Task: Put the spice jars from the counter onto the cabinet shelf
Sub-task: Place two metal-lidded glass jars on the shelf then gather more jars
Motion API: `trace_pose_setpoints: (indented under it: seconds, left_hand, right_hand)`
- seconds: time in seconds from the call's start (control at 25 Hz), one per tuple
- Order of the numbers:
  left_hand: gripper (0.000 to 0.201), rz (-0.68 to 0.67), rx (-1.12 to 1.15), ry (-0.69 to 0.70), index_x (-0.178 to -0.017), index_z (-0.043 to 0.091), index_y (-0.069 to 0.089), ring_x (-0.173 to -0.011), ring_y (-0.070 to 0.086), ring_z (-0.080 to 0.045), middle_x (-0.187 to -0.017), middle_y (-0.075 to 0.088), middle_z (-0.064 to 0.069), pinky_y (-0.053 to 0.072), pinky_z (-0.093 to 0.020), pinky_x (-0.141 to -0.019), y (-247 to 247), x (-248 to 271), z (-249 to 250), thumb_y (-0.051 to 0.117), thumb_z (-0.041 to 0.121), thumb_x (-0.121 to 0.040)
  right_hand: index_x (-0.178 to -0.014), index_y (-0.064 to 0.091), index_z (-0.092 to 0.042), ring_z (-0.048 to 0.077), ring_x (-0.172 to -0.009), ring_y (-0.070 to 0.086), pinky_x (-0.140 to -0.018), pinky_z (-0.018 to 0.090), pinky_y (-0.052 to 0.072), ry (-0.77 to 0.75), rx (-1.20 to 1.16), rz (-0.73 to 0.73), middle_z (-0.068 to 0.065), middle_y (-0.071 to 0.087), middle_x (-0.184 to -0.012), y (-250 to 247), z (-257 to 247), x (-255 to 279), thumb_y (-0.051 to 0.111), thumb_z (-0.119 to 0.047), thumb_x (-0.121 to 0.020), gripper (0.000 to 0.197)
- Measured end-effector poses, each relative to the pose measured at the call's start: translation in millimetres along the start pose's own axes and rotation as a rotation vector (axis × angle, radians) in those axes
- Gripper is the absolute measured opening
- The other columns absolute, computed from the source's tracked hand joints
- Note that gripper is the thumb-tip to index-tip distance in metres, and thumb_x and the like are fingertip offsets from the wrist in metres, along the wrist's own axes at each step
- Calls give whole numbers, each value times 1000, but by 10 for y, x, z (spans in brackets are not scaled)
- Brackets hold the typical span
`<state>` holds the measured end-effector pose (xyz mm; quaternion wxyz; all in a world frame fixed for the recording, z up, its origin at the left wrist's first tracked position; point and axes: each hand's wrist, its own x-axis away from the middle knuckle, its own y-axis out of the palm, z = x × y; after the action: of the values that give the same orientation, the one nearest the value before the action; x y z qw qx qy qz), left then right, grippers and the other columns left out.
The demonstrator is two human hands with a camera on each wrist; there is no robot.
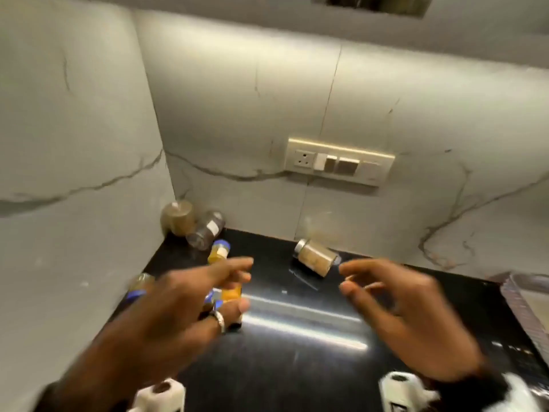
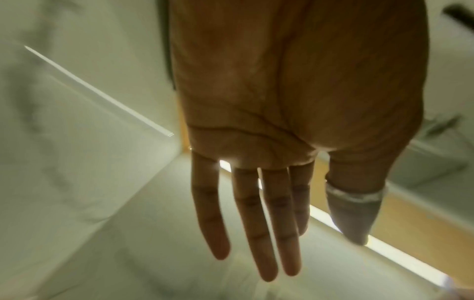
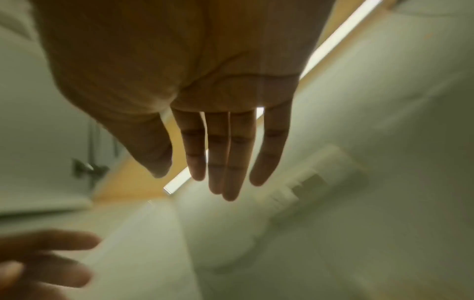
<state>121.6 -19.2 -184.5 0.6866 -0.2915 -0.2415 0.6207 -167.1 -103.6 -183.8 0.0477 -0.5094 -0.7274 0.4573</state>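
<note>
Hovering above the black counter (image 1: 297, 367), the left hand (image 1: 178, 304) and right hand (image 1: 398, 304) hold nothing, fingers loosely spread; beyond them spice jars stand on the counter, one silver-lidded jar (image 1: 315, 257) mid-counter, yellow blue-lidded jars (image 1: 219, 251) left, larger jars (image 1: 178, 217) in the corner

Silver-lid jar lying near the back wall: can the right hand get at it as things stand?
Probably yes. The right hand is open and empty, its fingertips close to the silver-lid jar, and only bare counter lies between them.
</note>
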Motion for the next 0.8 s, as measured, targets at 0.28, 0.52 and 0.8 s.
trace_pose_setpoints:
  seconds: [0.28, 0.52, 0.8]
  left_hand:
    - [53, -331, -227, -473, -136, 41, 41, -125, 53, -14, -137, 54, 10, 46, -38, -100, 1290, -99, -1250, 47, 59, -87]
    - [62, -405, -341, -581, -150, 23, 30, -147, 23, -18, -160, 21, 1, 32, -39, -113, 1710, -157, -1654, 46, 48, -95]
    - [66, -469, -386, -582, -151, 19, 25, -150, 13, -23, -164, 2, -6, 31, -44, -113, 1861, -226, -1774, 44, 50, -96]
  right_hand:
    - [-132, 52, -21, 19, -133, 45, -107, 32, 37, 498, 283, -566, 0, 49, -144, 2063, 1642, 809, 50, -45, -94, 45]
    - [-118, 62, -24, 20, -125, 54, -96, 37, 46, 477, 378, -483, -3, 58, -132, 2314, 1729, 927, 54, -44, -88, 37]
    - [-138, 42, -14, 30, -138, 33, -110, 47, 33, 472, 444, -303, 11, 38, -147, 1906, 1932, -483, 59, -36, -90, 55]
